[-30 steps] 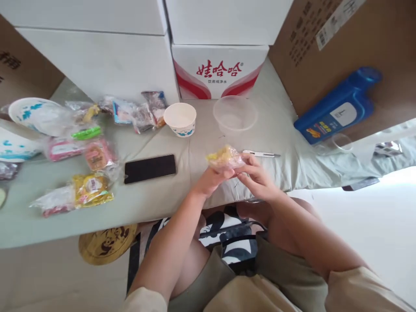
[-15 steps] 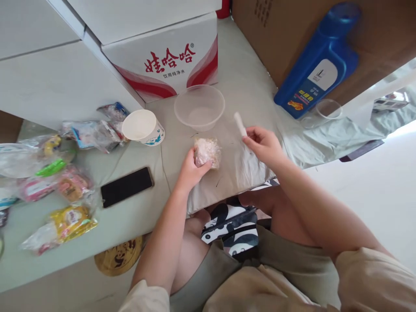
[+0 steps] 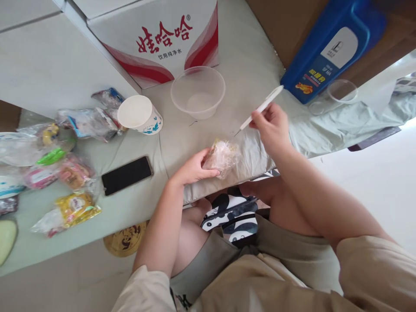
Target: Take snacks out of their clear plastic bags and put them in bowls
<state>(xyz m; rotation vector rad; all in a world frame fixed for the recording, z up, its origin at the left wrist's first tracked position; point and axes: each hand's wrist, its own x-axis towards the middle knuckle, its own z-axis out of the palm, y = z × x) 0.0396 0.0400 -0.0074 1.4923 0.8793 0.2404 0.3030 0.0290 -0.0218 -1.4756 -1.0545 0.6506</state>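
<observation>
In the head view, my left hand (image 3: 198, 167) grips a pale, crumbly-looking lump in crinkled clear plastic wrap (image 3: 222, 156) near the table's front edge. Its thumb lies along the near side, and what is inside is hard to make out. My right hand (image 3: 272, 128) is closed around a slim white pen (image 3: 264, 104). The pen slants, its thin tip down and left near the cloth, just above and right of the wrapped lump, apart from it. Beyond both hands stands a translucent plastic bowl (image 3: 198, 93).
A paper cup (image 3: 143, 117), a black phone (image 3: 127, 175) and several plastic-wrapped packets (image 3: 78, 208) lie to the left. A white carton (image 3: 162, 43) stands behind the bowl. To the right are a blue bottle (image 3: 325, 56) and a clear cup (image 3: 341, 93).
The pen has turned in my right hand, so its thin tip now points down toward the lump. My left hand has shifted right with the wrapped lump. The view has tilted slightly.
</observation>
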